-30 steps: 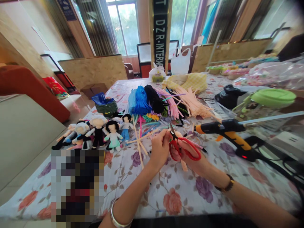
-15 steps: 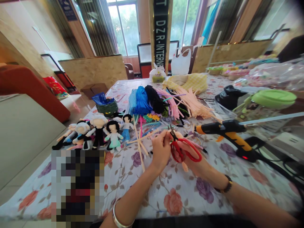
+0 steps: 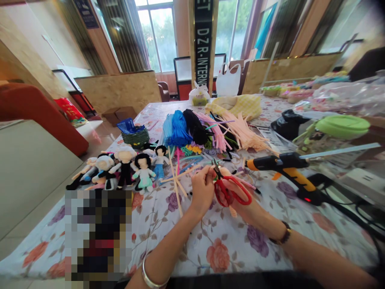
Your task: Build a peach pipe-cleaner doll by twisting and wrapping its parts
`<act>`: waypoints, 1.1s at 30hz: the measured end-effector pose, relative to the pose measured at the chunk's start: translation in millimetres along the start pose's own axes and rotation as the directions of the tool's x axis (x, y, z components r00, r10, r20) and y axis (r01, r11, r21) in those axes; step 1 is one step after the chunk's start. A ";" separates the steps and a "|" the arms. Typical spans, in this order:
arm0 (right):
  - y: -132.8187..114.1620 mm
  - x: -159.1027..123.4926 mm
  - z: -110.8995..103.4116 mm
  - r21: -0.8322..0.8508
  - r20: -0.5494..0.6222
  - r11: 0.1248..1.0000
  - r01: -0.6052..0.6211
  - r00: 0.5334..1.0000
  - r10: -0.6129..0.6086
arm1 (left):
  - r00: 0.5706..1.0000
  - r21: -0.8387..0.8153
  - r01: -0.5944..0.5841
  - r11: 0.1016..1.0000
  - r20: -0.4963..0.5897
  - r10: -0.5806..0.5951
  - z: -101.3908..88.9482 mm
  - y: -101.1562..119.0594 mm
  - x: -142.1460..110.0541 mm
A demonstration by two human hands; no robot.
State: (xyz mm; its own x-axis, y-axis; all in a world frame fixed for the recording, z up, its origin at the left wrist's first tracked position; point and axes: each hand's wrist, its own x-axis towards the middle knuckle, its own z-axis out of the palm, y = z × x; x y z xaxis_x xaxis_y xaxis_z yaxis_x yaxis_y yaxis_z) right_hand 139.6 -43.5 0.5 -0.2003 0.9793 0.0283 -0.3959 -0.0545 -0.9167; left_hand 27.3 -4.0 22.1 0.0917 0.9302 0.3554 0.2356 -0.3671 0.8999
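In my right hand (image 3: 242, 209) is a pair of scissors (image 3: 242, 187) with red handles. Their dark blades point up and away, close to the fingertips of my left hand (image 3: 202, 188). That hand is closed in a pinch, and whatever lies between its fingers is too small to make out. Pale pipe cleaners (image 3: 175, 180) lie crossed on the tablecloth to its left. Beyond both hands are bundles of blue pipe cleaners (image 3: 179, 128), black pipe cleaners (image 3: 195, 126) and peach pipe cleaners (image 3: 245, 134).
Several small dolls (image 3: 124, 162) sit at the left, before a green basket (image 3: 136, 138). A black and orange glue gun (image 3: 296, 174) with a lit red light stands at the right, its cable trailing. Behind it is a jar with a green lid (image 3: 343, 125).
The scissors and my right hand have shifted slightly left and down. My left hand stays pinched in nearly the same place. The view has moved a little.
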 end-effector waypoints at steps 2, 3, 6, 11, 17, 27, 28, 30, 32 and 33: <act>-1.3 0.0 1.7 0.001 -0.011 1.000 -0.002 1.000 0.002 | 1.000 -0.007 0.004 1.000 0.000 -0.004 -0.2 -0.6 0.0; -2.6 0.2 3.2 0.002 -0.034 1.000 -0.005 0.999 0.005 | 1.000 -0.009 0.007 1.000 -0.001 -0.007 -0.3 -1.1 0.0; -8.3 1.1 8.4 0.029 -0.138 0.999 -0.027 0.990 0.031 | 1.000 -0.011 0.019 1.000 -0.011 -0.019 -1.0 -3.3 0.5; -17.4 3.5 6.9 0.029 -0.181 0.999 -0.024 0.983 0.029 | 0.995 -0.089 0.079 0.993 -0.046 -0.083 -4.1 -8.8 5.0; -42.3 -0.9 -23.6 -0.401 -0.180 0.915 -0.042 0.983 -0.034 | 0.985 -0.158 0.156 0.975 -0.046 -0.165 -8.2 -22.2 15.4; -67.1 -35.8 -100.8 -0.929 -0.246 -0.244 -0.277 0.957 -0.153 | 0.980 0.087 0.192 0.978 -0.072 -0.186 -22.1 -25.5 25.1; -65.1 -36.5 -102.5 -0.921 -0.247 -0.282 -0.267 0.963 -0.107 | 0.982 0.166 0.185 0.969 -0.075 -0.175 -24.1 -24.6 25.7; -62.7 -35.7 -100.9 -0.910 -0.242 -0.344 -0.232 0.970 -0.013 | 0.984 0.304 0.179 0.936 -0.068 -0.166 -27.2 -23.3 26.5; -63.7 -33.2 -94.2 -0.894 -0.240 -0.398 -0.206 0.970 0.037 | 0.985 0.380 0.173 0.909 -0.051 -0.167 -29.0 -22.9 26.5; -65.4 -31.6 -89.7 -0.884 -0.248 -0.420 -0.207 0.968 0.044 | 0.985 0.398 0.170 0.902 -0.043 -0.167 -29.6 -22.9 26.3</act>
State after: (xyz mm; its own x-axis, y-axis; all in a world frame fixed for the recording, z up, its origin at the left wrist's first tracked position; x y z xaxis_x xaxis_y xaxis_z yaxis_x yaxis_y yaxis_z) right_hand 252.2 -53.3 23.9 0.0110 0.9936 -0.1123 0.9996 -0.0080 0.0269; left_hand -4.3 28.8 18.3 0.0099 0.9774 0.2109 0.6128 -0.1726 0.7712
